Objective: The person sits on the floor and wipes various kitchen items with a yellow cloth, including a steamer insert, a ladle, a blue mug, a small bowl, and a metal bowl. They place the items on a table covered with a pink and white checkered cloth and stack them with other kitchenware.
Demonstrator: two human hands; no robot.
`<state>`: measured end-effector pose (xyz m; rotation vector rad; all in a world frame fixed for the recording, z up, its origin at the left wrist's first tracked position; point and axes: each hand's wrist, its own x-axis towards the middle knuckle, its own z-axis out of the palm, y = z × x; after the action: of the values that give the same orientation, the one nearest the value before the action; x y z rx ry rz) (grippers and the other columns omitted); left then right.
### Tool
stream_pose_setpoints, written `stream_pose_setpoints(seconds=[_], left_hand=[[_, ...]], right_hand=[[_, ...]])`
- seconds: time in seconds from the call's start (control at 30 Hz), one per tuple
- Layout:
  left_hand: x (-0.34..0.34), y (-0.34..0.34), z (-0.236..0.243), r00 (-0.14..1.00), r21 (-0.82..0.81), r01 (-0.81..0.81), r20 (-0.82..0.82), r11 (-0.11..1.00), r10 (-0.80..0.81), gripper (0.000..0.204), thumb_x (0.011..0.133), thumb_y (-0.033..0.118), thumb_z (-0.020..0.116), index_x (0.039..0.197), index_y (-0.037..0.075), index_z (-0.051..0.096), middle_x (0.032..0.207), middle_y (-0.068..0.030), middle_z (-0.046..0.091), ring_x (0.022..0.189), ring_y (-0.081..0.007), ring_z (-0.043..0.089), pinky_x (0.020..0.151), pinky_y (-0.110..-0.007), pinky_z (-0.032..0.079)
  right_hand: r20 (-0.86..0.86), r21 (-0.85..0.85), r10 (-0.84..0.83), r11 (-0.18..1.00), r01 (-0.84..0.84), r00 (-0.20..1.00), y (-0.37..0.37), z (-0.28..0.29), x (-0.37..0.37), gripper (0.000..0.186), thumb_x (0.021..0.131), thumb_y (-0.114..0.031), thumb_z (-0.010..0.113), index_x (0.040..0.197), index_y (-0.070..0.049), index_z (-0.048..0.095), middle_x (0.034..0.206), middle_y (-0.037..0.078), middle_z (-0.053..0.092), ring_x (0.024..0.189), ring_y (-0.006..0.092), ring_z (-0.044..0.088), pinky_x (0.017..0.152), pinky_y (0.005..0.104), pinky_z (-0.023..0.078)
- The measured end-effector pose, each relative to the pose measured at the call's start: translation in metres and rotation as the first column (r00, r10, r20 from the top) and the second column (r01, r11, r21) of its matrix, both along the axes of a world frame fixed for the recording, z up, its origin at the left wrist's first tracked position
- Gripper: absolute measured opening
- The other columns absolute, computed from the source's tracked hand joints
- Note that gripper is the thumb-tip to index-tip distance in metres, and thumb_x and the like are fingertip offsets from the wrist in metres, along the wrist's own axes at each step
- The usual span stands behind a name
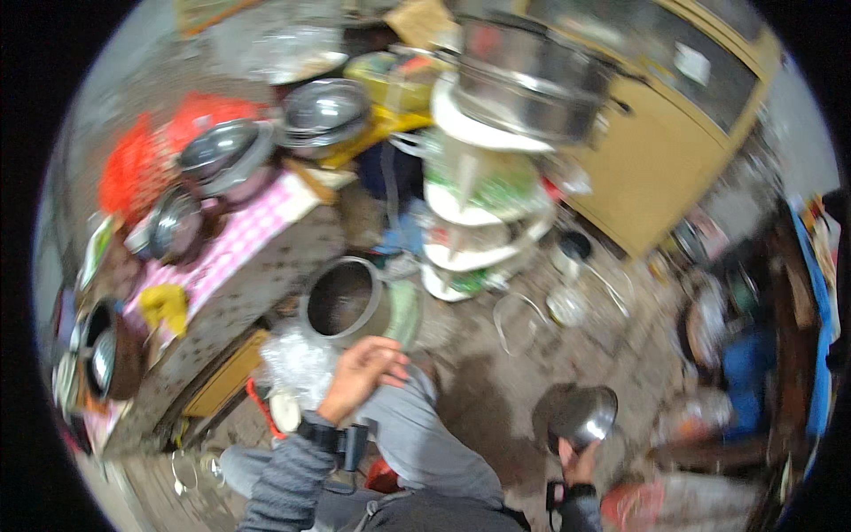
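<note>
My right hand (580,465) grips the rim of a shiny round metal bowl (592,417), low over the floor at the right. The bowl is tilted, and part of its inside is in shadow. My left hand (365,376) hangs above my grey-trousered knee, its fingers loosely bent and apart, with nothing seen in them. Just beyond that hand stands a deep metal pot (379,301) with a dark inside. Crumpled clear plastic (297,362) lies beside my left wrist.
Several metal bowls (229,152) stand on a counter with a pink checked cover (266,211) at the left. A white tiered rack (443,191) carries a large steamer pot (532,80). Behind it is a yellow cabinet (634,151). White cables (503,321) lie on the floor.
</note>
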<state>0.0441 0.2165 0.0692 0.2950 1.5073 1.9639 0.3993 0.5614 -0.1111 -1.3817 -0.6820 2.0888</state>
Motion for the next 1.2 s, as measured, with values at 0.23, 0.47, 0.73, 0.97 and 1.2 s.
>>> stream_pose_setpoints(seconds=[0.23, 0.47, 0.73, 0.97, 1.2], left_hand=[[-0.021, -0.037, 0.010, 0.997, 0.106, -0.077, 0.031, 0.991, 0.074, 0.025, 0.098, 0.014, 0.050, 0.119, 0.001, 0.051, 0.104, -0.0129, 0.062, 0.088, -0.0205, 0.064, 0.076, -0.034, 0.057], [-0.048, -0.103, 0.006, 0.988, 0.130, -0.152, 0.011, 0.980, 0.152, 0.034, 0.100, 0.026, 0.047, 0.124, 0.002, 0.046, 0.113, -0.0143, 0.059, 0.098, -0.0247, 0.062, 0.082, -0.038, 0.056], [-0.081, -0.158, -0.003, 0.994, 0.181, 0.009, -0.106, 0.984, 0.011, 0.079, 0.090, 0.059, 0.047, 0.143, 0.006, 0.021, 0.134, -0.0170, 0.045, 0.114, -0.0299, 0.055, 0.081, -0.044, 0.056], [-0.090, -0.187, -0.033, 0.930, 0.178, -0.348, -0.058, 0.921, 0.363, 0.064, 0.094, 0.033, 0.054, 0.143, 0.005, 0.023, 0.128, -0.0106, 0.046, 0.106, -0.0218, 0.055, 0.083, -0.035, 0.051], [-0.087, -0.204, -0.027, 0.803, 0.171, -0.593, 0.060, 0.787, 0.592, 0.053, 0.083, 0.009, 0.059, 0.131, -0.003, 0.040, 0.117, -0.0093, 0.056, 0.106, -0.0180, 0.052, 0.094, -0.031, 0.039]], right_hand=[[0.424, 0.453, 0.466, 0.634, -0.627, 0.777, -0.059, 0.101, -0.101, 0.042, 0.098, -0.040, 0.049, 0.096, 0.001, 0.059, 0.082, 0.008, 0.062, 0.073, 0.0163, 0.060, 0.068, 0.0294, 0.052], [0.601, 0.659, 0.555, 0.062, -0.750, 0.574, -0.087, 0.168, -0.219, 0.032, 0.074, -0.008, 0.075, 0.099, 0.003, 0.059, 0.079, 0.011, 0.063, 0.067, 0.0173, 0.060, 0.064, 0.0338, 0.051], [0.613, 0.783, 0.607, -0.555, -0.282, 0.506, -0.169, 0.256, -0.367, 0.040, 0.068, -0.008, 0.079, 0.103, 0.000, 0.060, 0.090, 0.014, 0.063, 0.079, 0.0269, 0.062, 0.070, 0.0360, 0.050], [0.741, 0.643, 0.599, -0.763, -0.064, 0.302, -0.240, 0.263, -0.441, 0.045, 0.076, -0.016, 0.077, 0.112, 0.001, 0.057, 0.104, 0.020, 0.058, 0.093, 0.0334, 0.063, 0.075, 0.0369, 0.052], [0.569, 0.778, 0.780, -0.407, -0.478, 0.261, -0.221, 0.303, -0.488, 0.047, 0.090, -0.013, 0.063, 0.131, 0.003, 0.046, 0.090, 0.011, 0.068, 0.078, 0.0159, 0.067, 0.070, 0.0287, 0.054]])
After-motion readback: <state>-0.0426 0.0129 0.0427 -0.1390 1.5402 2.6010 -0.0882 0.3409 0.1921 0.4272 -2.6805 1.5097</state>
